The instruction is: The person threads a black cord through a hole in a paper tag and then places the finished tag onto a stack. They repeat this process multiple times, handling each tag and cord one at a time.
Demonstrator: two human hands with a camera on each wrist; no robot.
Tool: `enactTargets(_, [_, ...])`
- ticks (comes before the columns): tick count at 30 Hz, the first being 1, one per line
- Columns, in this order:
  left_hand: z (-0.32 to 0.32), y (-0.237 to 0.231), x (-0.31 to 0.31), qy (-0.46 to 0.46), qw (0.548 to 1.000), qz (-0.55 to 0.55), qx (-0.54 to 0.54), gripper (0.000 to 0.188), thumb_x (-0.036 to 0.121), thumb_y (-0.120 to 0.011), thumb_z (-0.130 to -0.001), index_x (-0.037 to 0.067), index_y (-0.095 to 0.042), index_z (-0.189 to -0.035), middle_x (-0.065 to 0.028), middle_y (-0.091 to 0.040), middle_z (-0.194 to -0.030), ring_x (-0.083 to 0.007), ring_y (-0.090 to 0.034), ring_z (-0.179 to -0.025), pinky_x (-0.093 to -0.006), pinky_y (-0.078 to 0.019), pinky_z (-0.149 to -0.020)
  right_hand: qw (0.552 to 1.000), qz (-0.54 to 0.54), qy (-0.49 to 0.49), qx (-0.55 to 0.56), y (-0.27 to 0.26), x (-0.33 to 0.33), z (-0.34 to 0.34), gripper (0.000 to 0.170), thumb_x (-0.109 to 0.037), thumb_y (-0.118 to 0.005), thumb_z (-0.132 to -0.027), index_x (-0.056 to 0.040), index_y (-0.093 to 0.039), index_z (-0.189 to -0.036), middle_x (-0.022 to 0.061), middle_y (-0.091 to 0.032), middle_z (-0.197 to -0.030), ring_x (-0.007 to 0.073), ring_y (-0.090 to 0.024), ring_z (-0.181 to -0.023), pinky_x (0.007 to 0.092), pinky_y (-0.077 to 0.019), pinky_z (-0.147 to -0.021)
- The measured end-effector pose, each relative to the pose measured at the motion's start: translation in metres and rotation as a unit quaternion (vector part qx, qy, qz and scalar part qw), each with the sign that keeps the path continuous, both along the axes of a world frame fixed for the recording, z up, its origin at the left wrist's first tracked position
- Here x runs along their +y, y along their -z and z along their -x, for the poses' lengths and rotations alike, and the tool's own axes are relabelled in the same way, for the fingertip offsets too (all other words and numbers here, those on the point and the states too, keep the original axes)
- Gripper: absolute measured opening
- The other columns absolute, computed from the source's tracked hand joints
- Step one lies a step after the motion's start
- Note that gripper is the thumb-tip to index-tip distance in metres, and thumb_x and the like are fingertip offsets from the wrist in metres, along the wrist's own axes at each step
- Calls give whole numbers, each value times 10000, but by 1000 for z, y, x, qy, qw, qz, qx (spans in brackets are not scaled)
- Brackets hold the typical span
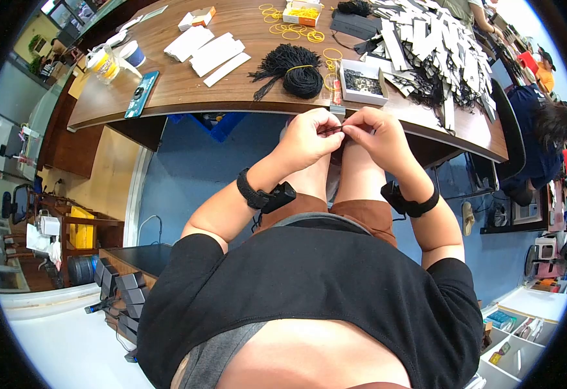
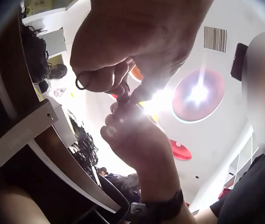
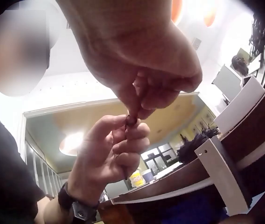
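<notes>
Both hands meet over the lap at the table's front edge. The left hand [image 1: 309,137] has curled fingers and pinches a thin dark cord [image 1: 332,131]; a small black loop [image 2: 82,80] of it stands out beside those fingers in the left wrist view. Thumb and forefinger of the right hand [image 1: 382,137] pinch the same cord, fingertips almost touching the left ones. A white tag with a hole near one end, seen in the left wrist view [image 2: 22,133] and right wrist view [image 3: 223,175], stands near the table edge; whether the cord joins it cannot be told.
On the table [image 1: 167,97] lie a black cord bundle [image 1: 301,81], a white box of small dark pieces [image 1: 363,83], a large pile of tags [image 1: 436,55], white strips [image 1: 215,58], yellow bands [image 1: 285,31], a phone [image 1: 141,94] and cups [image 1: 104,64].
</notes>
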State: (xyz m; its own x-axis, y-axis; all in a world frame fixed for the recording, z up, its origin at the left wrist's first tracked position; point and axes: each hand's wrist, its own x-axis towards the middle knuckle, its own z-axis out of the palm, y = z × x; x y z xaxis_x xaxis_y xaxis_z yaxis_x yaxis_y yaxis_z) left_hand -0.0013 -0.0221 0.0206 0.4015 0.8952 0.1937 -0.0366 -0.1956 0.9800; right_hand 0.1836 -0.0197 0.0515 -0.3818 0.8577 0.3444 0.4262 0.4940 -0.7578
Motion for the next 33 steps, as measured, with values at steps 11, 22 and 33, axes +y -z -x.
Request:
enactTargets(11, [-8, 2, -5, -82, 992, -93, -8, 75, 14, -613, -782, -20, -623, -848, -20, -586, -792, -75, -553, -705, -218, -462, -663, 854, 421, -119, 281, 2, 6, -13, 147, -153, -623, -855, -7, -621, -839, 6, -582, -718, 65, -485, -601, 191, -380, -550])
enactTargets(22, [-10, 3, -3, 2, 986, 37, -165, 83, 5, -590, -849, -24, -608, -925, -82, -647, -850, -102, -600, -744, -222, -487, -686, 717, 550, -184, 387, 22, 10, -13, 168, -200, -614, -867, -43, -622, -805, -11, -546, -634, 50, -376, -483, 193, -288, -459])
enactTargets(33, [-13, 2, -3, -38, 973, 120, -195, 80, -1, -598, -813, 4, -588, -892, 7, -578, -817, -45, -514, -727, -185, -430, -670, 927, 188, -17, 323, 27, -7, 10, 102, -111, -636, -842, -20, -603, -875, -18, -581, -760, 21, -491, -666, 168, -399, -598])
